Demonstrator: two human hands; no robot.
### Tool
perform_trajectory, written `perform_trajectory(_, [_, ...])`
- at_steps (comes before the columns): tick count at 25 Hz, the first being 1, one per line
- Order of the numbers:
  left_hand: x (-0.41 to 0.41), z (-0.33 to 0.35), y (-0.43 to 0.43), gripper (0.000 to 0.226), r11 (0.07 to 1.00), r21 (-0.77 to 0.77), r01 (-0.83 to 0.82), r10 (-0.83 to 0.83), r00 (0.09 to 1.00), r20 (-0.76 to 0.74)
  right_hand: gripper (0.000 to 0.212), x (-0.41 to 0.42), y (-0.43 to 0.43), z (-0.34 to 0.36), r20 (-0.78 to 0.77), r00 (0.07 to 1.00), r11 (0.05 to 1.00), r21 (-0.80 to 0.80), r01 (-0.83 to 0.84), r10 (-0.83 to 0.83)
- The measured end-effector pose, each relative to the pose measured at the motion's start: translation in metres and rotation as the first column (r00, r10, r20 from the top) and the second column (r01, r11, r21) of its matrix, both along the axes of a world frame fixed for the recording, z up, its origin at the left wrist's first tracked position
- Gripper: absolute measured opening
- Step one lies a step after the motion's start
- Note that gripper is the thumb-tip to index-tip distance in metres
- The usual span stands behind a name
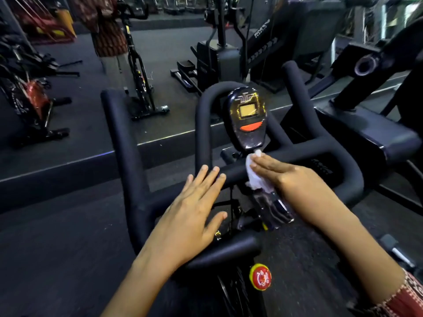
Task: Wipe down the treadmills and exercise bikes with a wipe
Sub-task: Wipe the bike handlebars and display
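Frame centre: my right hand (290, 179), fingers straight and together, pressed the white wipe (253, 179) onto the bike's handlebar (320, 152), just under the console (248, 120)'s lower edge. Lower centre: my left hand (194, 207), fingers spread, held nothing. Upper left: open floor (91, 124).

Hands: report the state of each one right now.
Left hand: open, holding nothing.
Right hand: open, flat fingers pressing the white wipe onto the handlebar.
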State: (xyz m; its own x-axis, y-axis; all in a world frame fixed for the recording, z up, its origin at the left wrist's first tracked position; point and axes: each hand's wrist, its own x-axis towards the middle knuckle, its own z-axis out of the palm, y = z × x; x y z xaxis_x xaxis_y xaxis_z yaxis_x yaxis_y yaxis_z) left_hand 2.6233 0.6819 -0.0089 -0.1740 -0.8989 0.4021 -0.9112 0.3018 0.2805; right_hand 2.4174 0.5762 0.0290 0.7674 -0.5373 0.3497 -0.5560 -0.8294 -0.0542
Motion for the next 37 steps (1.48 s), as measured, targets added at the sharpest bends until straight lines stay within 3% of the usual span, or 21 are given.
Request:
perform_trajectory(2, [-0.016,-0.001,-0.011,0.065,1.0,-0.009,-0.025,0.025,0.999,0.019,0.048,-0.01,-0.009,0.011,0.04,0.997,0.998,-0.013,0.062,-0.061])
perform_trajectory(7, [-0.045,0.005,-0.029,0.056,0.995,-0.062,-0.079,0.082,0.996,0.045,0.054,-0.029,-0.036,-0.009,0.008,0.977,0.974,0.072,-0.215,0.215])
perform_trajectory(10, [-0.066,0.02,-0.042,0.048,0.984,-0.145,-0.101,0.11,0.993,0.053,0.053,-0.056,-0.073,0.007,-0.185,0.981,0.99,0.14,-0.032,0.057])
perform_trajectory(12, [-0.083,0.027,-0.054,0.046,0.979,-0.179,-0.101,0.117,0.989,0.086,0.053,-0.058,-0.087,0.012,-0.045,0.99,0.989,0.075,-0.126,0.13])
perform_trajectory(14, [-0.096,0.027,-0.065,0.048,0.979,-0.171,-0.111,0.134,0.983,0.129,0.055,-0.054,-0.084,0.004,0.017,0.971,0.943,0.234,-0.237,0.239])
perform_trajectory(18, [-0.113,0.022,-0.08,0.049,0.979,-0.144,-0.144,0.17,0.967,0.187,0.045,-0.064,-0.102,-0.02,0.077,0.938,0.905,0.246,-0.347,0.339])
perform_trajectory(20, [-0.121,0.021,-0.086,0.049,0.979,-0.143,-0.143,0.172,0.962,0.211,0.046,-0.081,-0.119,-0.023,0.12,0.95,0.93,0.202,-0.307,0.288])
perform_trajectory(25, [-0.135,0.028,-0.109,0.053,0.978,-0.133,-0.162,0.192,0.948,0.253,0.037,-0.111,-0.15,-0.002,0.214,0.976,0.963,0.268,-0.016,-0.043])
perform_trajectory(29, [-0.14,0.025,-0.123,0.056,0.981,-0.114,-0.155,0.183,0.932,0.312,0.053,-0.086,-0.13,-0.016,0.058,0.98,0.957,0.21,-0.199,0.191])
perform_trajectory(31, [-0.142,0.022,-0.129,0.056,0.982,-0.117,-0.147,0.178,0.925,0.336,0.048,-0.1,-0.141,-0.022,0.041,0.976,0.95,0.223,-0.217,0.213])
perform_trajectory(35, [-0.158,0.015,-0.142,0.056,0.983,-0.1,-0.157,0.183,0.91,0.373,0.043,-0.138,-0.16,-0.021,0.155,0.988,0.923,0.379,-0.066,0.007])
perform_trajectory(37, [-0.164,0.013,-0.148,0.057,0.982,-0.095,-0.163,0.187,0.91,0.371,0.035,-0.144,-0.157,-0.024,0.182,0.977,0.93,0.366,0.038,-0.111])
